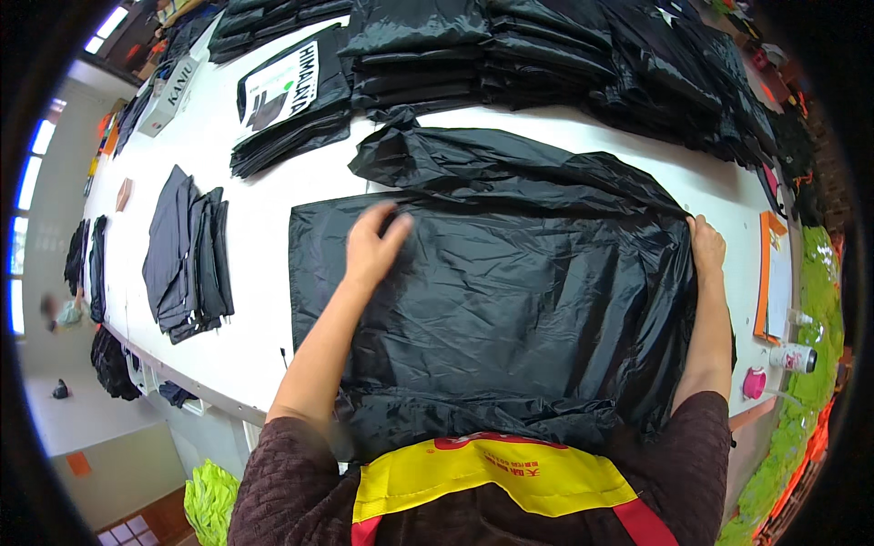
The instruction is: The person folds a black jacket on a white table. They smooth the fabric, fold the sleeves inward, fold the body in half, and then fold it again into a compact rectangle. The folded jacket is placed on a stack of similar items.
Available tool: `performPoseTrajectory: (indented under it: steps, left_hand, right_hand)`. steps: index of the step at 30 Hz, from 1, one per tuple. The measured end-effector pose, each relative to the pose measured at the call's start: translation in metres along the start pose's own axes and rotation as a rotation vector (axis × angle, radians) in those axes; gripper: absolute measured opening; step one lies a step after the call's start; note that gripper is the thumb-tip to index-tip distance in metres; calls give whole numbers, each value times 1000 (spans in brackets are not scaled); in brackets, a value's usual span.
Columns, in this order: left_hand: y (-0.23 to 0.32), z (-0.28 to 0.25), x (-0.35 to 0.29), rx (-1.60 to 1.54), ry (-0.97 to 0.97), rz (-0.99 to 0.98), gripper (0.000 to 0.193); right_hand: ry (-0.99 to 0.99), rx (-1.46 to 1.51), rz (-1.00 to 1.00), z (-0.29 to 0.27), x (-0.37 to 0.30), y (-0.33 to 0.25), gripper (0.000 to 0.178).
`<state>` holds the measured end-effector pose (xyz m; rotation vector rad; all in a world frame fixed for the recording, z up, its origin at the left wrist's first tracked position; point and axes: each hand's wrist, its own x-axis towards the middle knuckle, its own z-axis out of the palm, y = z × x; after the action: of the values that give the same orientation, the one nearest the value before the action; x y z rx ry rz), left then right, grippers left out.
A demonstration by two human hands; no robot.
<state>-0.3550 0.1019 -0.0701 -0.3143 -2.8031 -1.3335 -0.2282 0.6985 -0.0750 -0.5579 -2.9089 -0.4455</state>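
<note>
A large sheet of thin, shiny black fabric (510, 291) lies spread in front of me, wrinkled, with its far part bunched into a loose fold. Whether it is a finished garment I cannot tell. Over its left part is my left hand (373, 246), slightly smeared by motion, thumb and fingers apart and nothing in them; contact with the cloth is unclear. At the far right corner my right hand (707, 247) pinches the fabric's edge between closed fingers. The near edge of the cloth reaches my yellow and red apron (492, 473).
Tall piles of folded black fabric (419, 55) line the back of the white table (259, 218). A stack with a printed bag (282, 91) and dark cut pieces (187, 255) sit leftward. On the right are an orange-edged board (772, 273), a can (794, 358) and a pink object (754, 383).
</note>
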Motion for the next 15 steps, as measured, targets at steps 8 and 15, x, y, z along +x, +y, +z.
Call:
performPoseTrajectory:
  steps: [8, 15]
  left_hand:
    - [40, -39, 145, 352, -220, -286, 65]
    - [112, -125, 161, -790, 168, 114, 23]
  right_hand:
    - [114, 404, -310, -28, 8, -12, 18]
    - [305, 286, -205, -81, -1, 8, 16]
